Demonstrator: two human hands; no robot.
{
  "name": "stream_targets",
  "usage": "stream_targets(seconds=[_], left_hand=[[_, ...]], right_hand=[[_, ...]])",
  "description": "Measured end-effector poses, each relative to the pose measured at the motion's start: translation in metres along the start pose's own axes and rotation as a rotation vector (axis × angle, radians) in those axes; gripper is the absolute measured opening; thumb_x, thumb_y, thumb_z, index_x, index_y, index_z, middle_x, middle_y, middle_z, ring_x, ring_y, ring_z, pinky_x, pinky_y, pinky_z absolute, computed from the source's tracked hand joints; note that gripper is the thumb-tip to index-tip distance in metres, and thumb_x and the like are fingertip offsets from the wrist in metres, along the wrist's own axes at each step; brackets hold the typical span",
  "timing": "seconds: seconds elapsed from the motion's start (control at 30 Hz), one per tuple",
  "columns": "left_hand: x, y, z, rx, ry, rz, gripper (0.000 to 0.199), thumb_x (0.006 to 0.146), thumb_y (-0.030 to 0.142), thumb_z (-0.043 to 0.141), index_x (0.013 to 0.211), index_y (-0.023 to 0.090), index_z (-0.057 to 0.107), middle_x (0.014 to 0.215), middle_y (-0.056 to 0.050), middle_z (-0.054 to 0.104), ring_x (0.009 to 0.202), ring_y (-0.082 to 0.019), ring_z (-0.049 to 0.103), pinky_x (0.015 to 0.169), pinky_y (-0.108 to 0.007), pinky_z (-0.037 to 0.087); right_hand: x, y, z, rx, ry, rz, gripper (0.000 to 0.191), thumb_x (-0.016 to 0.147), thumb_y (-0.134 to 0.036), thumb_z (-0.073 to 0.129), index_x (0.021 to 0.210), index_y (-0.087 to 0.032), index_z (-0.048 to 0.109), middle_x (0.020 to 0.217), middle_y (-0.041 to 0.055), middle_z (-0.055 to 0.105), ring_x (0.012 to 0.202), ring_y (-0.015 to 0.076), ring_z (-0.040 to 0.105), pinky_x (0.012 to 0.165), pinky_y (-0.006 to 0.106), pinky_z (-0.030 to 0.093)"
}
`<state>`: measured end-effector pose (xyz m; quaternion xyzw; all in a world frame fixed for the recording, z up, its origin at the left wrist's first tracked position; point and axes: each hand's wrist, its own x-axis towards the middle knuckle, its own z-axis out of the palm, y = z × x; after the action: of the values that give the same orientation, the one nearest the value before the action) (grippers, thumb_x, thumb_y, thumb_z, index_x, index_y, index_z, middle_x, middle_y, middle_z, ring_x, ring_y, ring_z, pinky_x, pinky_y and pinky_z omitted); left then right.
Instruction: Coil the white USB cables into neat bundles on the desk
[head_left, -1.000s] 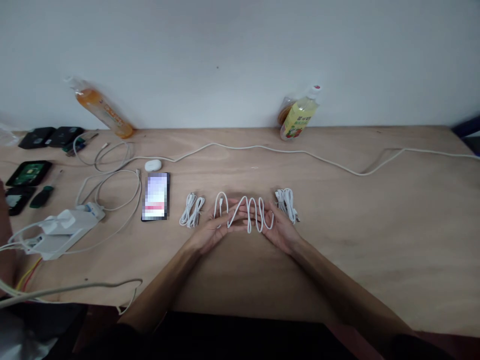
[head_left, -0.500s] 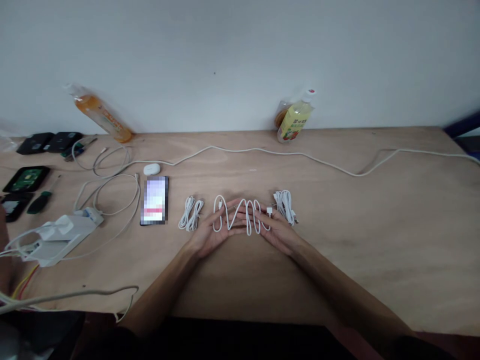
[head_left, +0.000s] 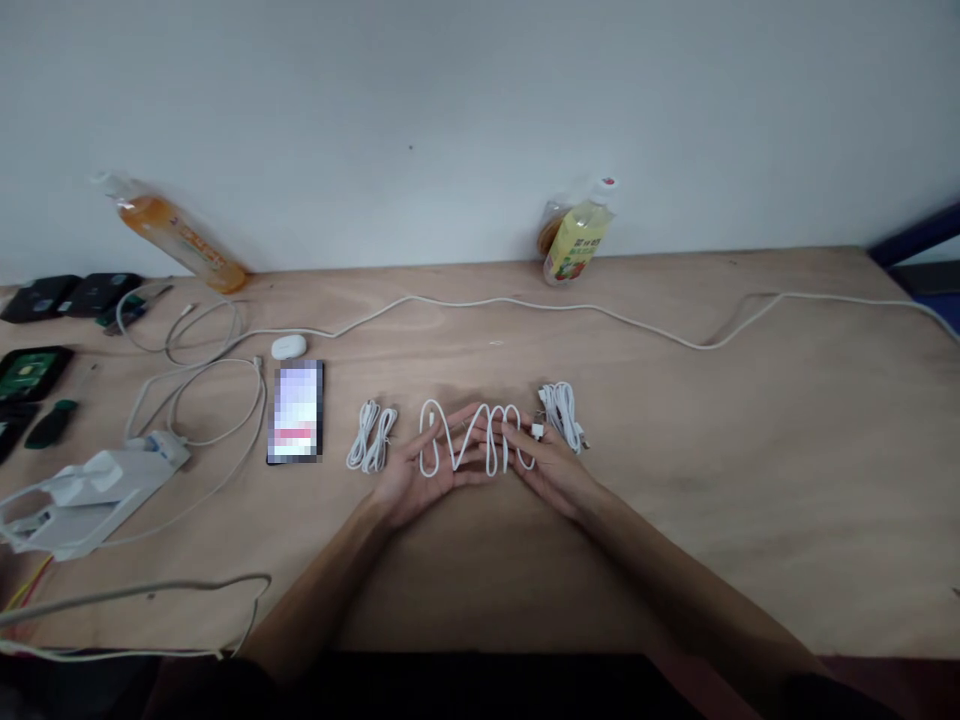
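Observation:
A white cable (head_left: pixel 489 440) lies in zigzag loops across both palms, low over the table. My left hand (head_left: pixel 420 475) supports its left end, thumb on the loops near a small plug. My right hand (head_left: pixel 551 465) holds the right end, with thumb and fingers on the loops beside a white square connector (head_left: pixel 537 431). The fingertips of both hands meet or overlap under the cable. Just left of my left hand lie bundled white cables (head_left: pixel 373 437). Another white cable bundle (head_left: pixel 562 412) rests beyond my right hand, close to its fingers.
A phone (head_left: pixel 296 412) and white earphone case (head_left: pixel 289 347) lie to the left. Farther left are a white power strip (head_left: pixel 112 495), a green screwdriver (head_left: pixel 51 424) and black boxes (head_left: pixel 101 294). An orange bottle (head_left: pixel 184 240) and yellow-labelled bottle (head_left: pixel 577 240) stand by the wall. A long cord (head_left: pixel 637 322) crosses behind.
The camera view has shifted slightly, moving the table objects leftward. My right thumb has moved leftward over the cable loops. Both hands still hold the cable.

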<state>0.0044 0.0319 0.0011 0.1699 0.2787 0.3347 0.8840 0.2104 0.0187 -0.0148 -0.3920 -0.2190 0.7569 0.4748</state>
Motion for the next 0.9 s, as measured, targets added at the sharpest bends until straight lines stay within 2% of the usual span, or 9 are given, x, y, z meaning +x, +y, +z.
stream_targets(seconds=[0.17,0.27,0.4,0.53,0.7,0.9], left_hand=[[-0.001,0.001,-0.001,-0.021,0.008,-0.012,0.051,0.109,0.044,0.059,0.152,0.018,0.067,0.14,-0.02,0.076,0.129,-0.037,0.073,0.111,-0.057,0.055],[-0.001,0.002,0.001,-0.032,0.002,-0.005,0.051,0.109,0.044,0.059,0.152,0.019,0.067,0.143,-0.02,0.075,0.13,-0.039,0.072,0.111,-0.061,0.055],[0.0,0.004,0.002,-0.042,0.029,0.025,0.051,0.108,0.043,0.059,0.152,0.019,0.066,0.148,-0.021,0.072,0.134,-0.041,0.07,0.111,-0.067,0.054],[0.0,0.005,0.003,-0.084,0.085,0.069,0.048,0.108,0.038,0.058,0.152,0.02,0.065,0.154,-0.02,0.068,0.148,-0.041,0.06,0.115,-0.072,0.05],[-0.002,0.006,0.007,-0.069,0.087,0.081,0.051,0.109,0.039,0.057,0.156,0.019,0.062,0.158,-0.021,0.065,0.154,-0.043,0.054,0.117,-0.072,0.048],[-0.002,0.001,0.005,-0.038,0.03,0.042,0.054,0.11,0.04,0.057,0.16,0.02,0.06,0.152,-0.02,0.071,0.149,-0.042,0.06,0.119,-0.068,0.049]], right_hand=[[0.0,0.003,-0.004,-0.003,-0.013,0.007,0.037,0.08,-0.047,0.098,0.103,-0.024,0.08,0.107,0.0084,0.088,0.115,0.0305,0.083,0.108,0.048,0.064],[0.003,0.003,-0.007,0.03,-0.017,0.031,0.035,0.083,-0.049,0.095,0.104,-0.024,0.081,0.105,0.0088,0.088,0.117,0.0306,0.082,0.109,0.048,0.063],[0.006,0.002,-0.009,0.07,-0.045,0.033,0.041,0.087,-0.056,0.09,0.11,-0.023,0.082,0.117,0.0128,0.087,0.124,0.0334,0.08,0.11,0.051,0.062],[0.004,0.001,-0.005,0.063,-0.036,0.009,0.046,0.083,-0.061,0.091,0.109,-0.025,0.083,0.125,0.0125,0.085,0.129,0.0346,0.077,0.111,0.051,0.061],[0.0,0.008,0.0,0.0,0.065,-0.073,0.045,0.073,-0.067,0.096,0.094,-0.029,0.082,0.111,0.007,0.087,0.125,0.0337,0.077,0.107,0.049,0.062],[0.0,0.013,0.0,-0.082,0.038,-0.104,0.046,0.075,-0.069,0.092,0.091,-0.028,0.082,0.103,0.0076,0.086,0.117,0.0331,0.077,0.103,0.047,0.062]])
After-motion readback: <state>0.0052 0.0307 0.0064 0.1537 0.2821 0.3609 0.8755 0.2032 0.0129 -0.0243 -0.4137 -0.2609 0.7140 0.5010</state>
